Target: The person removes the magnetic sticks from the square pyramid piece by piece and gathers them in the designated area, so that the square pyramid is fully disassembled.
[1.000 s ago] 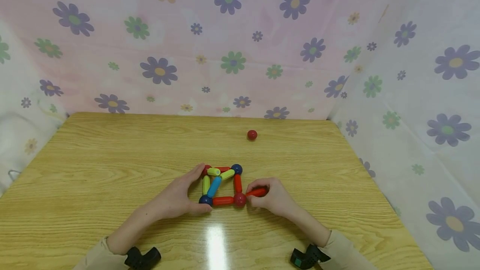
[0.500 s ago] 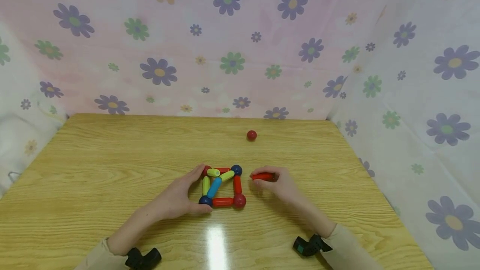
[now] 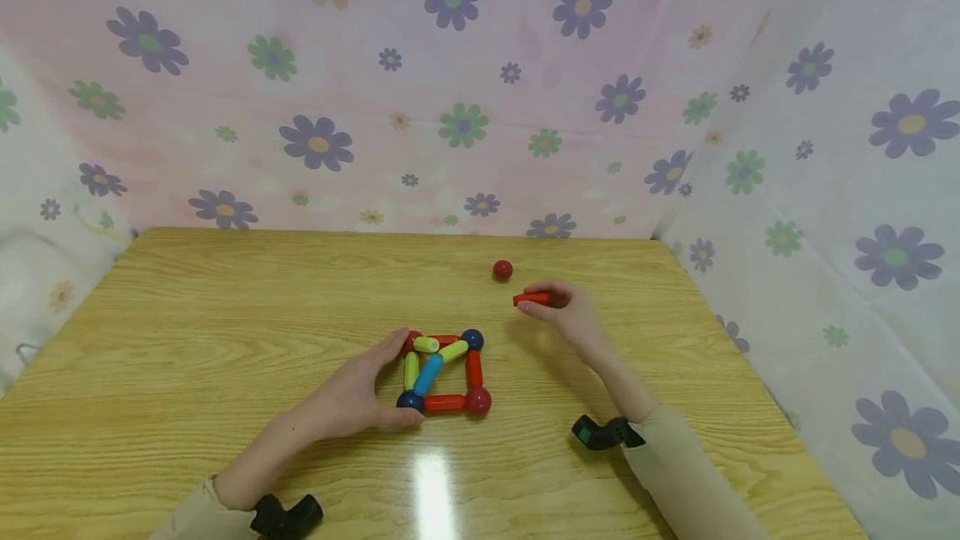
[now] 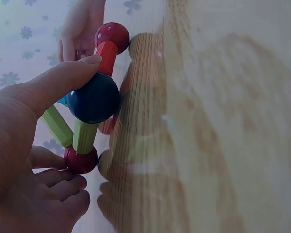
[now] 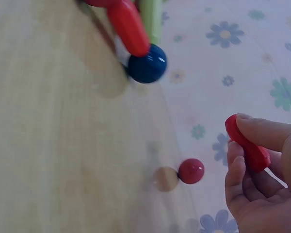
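Note:
My left hand (image 3: 348, 397) holds the left side of a magnetic ball-and-stick frame (image 3: 446, 403) on the table. Its thumb presses the near blue ball (image 4: 93, 98), and its fingertips touch the far red ball (image 4: 81, 160). Red, yellow-green and blue sticks link the four-cornered frame's balls, with a few sticks slanting up above it. Off to the frame's far right, my right hand (image 3: 573, 323) pinches a red magnetic stick (image 5: 247, 145) between thumb and fingers, raised over the table. A loose red ball (image 3: 502, 270) lies just beyond and left of that stick.
The wooden table (image 3: 225, 298) ends at a flowered cloth backdrop (image 3: 465, 65) behind, which also hangs along the sides. Black wrist cameras (image 3: 287, 517) are strapped at both sleeves.
My right hand has drawn the red stick away from the frame's near right red ball and carried it back toward the loose red ball. The left hand stays in place.

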The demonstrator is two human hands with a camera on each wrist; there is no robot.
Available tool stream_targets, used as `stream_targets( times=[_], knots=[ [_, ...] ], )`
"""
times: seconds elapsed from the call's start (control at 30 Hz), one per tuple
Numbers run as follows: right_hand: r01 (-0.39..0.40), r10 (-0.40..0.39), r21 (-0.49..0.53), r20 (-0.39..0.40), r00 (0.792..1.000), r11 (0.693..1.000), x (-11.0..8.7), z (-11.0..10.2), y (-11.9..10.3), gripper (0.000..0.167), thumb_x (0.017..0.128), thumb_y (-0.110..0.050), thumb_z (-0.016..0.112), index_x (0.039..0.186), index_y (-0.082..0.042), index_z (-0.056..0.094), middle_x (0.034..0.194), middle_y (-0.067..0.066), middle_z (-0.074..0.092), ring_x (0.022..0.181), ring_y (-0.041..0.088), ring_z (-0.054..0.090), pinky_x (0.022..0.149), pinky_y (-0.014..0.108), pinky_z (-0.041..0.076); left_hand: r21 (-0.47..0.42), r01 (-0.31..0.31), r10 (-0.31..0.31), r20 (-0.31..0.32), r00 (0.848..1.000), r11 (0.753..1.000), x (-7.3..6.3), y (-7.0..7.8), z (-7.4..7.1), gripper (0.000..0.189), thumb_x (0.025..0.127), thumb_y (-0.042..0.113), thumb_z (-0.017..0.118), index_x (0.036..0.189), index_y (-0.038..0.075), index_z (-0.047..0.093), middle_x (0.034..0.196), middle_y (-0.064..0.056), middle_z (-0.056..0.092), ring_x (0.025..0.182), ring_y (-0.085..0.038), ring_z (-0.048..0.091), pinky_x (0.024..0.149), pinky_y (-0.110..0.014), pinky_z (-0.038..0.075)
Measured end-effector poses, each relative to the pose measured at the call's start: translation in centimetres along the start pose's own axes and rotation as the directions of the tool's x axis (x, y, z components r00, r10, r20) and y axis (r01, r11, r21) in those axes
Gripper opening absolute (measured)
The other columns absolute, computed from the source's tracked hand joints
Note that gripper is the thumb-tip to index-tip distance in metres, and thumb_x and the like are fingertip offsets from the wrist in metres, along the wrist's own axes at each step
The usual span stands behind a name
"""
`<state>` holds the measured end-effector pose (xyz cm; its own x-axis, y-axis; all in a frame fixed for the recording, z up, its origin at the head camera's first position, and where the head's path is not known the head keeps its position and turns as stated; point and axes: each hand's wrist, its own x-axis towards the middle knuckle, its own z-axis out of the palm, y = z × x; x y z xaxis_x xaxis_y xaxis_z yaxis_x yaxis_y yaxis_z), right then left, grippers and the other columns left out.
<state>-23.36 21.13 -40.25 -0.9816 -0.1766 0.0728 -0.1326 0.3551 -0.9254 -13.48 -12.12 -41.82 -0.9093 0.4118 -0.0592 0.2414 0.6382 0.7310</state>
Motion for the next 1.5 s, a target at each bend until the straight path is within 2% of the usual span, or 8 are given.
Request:
stream_targets(
  times=[0.13,0.3,0.47,0.67,0.83,1.03,1.3,1.5],
  knots=[
    [-0.012,0.012,0.031,-0.014,1.000,0.999,1.5,-0.6,0.0,0.045,0.091,-0.022,0.076,0.127,0.002,0.065,0.113,0.011,0.069,0.095,0.013,0.067,0.089,0.032,0.056,-0.002,0.002,-0.002,-0.001,1.000,1.000,0.0,-0.1,0.0,0.117,0.073,0.051,0.086,0.160,0.006,0.021,0.165,-0.011,0.023,0.150,-0.035,0.025,0.117,-0.056,0.030],
    [-0.012,0.014,0.094,-0.015,1.000,0.996,2.5,-1.1,0.2,0.041,0.095,-0.014,0.070,0.130,0.005,0.062,0.123,0.018,0.065,0.102,0.022,0.068,0.098,0.042,0.054,-0.005,0.004,-0.004,-0.002,1.000,1.000,0.1,-0.1,0.1,0.118,0.073,0.052,0.086,0.160,0.007,0.021,0.165,-0.010,0.023,0.150,-0.035,0.025,0.118,-0.055,0.030],
    [-0.055,0.056,0.102,-0.007,0.998,0.993,2.6,-1.8,1.2,0.039,0.096,-0.009,0.067,0.133,0.004,0.061,0.131,0.019,0.059,0.100,0.013,0.069,0.098,0.041,0.054,-0.003,0.005,-0.005,-0.002,1.000,1.000,0.1,-0.1,0.2,0.117,0.073,0.053,0.085,0.160,0.008,0.021,0.165,-0.011,0.023,0.150,-0.035,0.025,0.118,-0.056,0.030],
    [-0.089,0.091,0.031,-0.056,0.994,0.996,2.8,-2.3,2.6,0.042,0.093,-0.015,0.072,0.131,0.003,0.063,0.127,0.019,0.064,0.098,0.008,0.066,0.089,0.026,0.056,0.002,0.012,-0.012,-0.003,1.000,1.000,0.0,-0.2,0.1,0.118,0.073,0.054,0.085,0.160,0.008,0.021,0.165,-0.010,0.023,0.150,-0.035,0.025,0.117,-0.056,0.030],
    [-0.125,0.125,0.008,-0.087,0.988,0.992,3.1,-2.3,3.5,0.040,0.091,-0.018,0.075,0.126,0.000,0.067,0.122,0.017,0.067,0.101,0.014,0.065,0.086,0.025,0.056,0.009,0.005,-0.005,0.002,1.000,1.000,0.0,-0.3,0.1,0.118,0.072,0.055,0.085,0.160,0.008,0.021,0.165,-0.010,0.023,0.150,-0.035,0.026,0.117,-0.056,0.030],
    [-0.123,0.114,-0.067,-0.124,0.986,0.990,3.1,-2.0,3.8,0.035,0.090,-0.019,0.076,0.121,-0.004,0.071,0.120,0.016,0.070,0.107,0.021,0.063,0.081,0.020,0.051,0.003,0.008,-0.008,0.004,1.000,1.000,0.1,-0.2,0.0,0.118,0.072,0.055,0.085,0.160,0.008,0.021,0.165,-0.010,0.023,0.150,-0.035,0.026,0.117,-0.057,0.030],
    [-0.067,0.035,-0.207,-0.153,0.988,0.976,3.3,-1.7,4.5,0.029,0.091,-0.016,0.075,0.117,-0.003,0.073,0.120,0.017,0.069,0.110,0.029,0.065,0.097,0.041,0.050,-0.015,0.029,-0.029,0.012,1.000,0.999,0.0,0.1,-0.2,0.118,0.072,0.055,0.085,0.160,0.010,0.021,0.165,-0.010,0.024,0.150,-0.036,0.026,0.117,-0.057,0.030],
    [-0.065,0.028,-0.239,-0.158,0.987,0.969,3.4,-1.6,4.6,0.028,0.092,-0.017,0.074,0.117,-0.004,0.073,0.117,0.017,0.070,0.107,0.030,0.064,0.091,0.038,0.051,-0.019,0.030,-0.030,0.013,0.999,0.999,0.1,0.1,-0.3,0.118,0.072,0.055,0.085,0.160,0.010,0.021,0.165,-0.010,0.023,0.150,-0.035,0.025,0.117,-0.057,0.030]
  ],
)
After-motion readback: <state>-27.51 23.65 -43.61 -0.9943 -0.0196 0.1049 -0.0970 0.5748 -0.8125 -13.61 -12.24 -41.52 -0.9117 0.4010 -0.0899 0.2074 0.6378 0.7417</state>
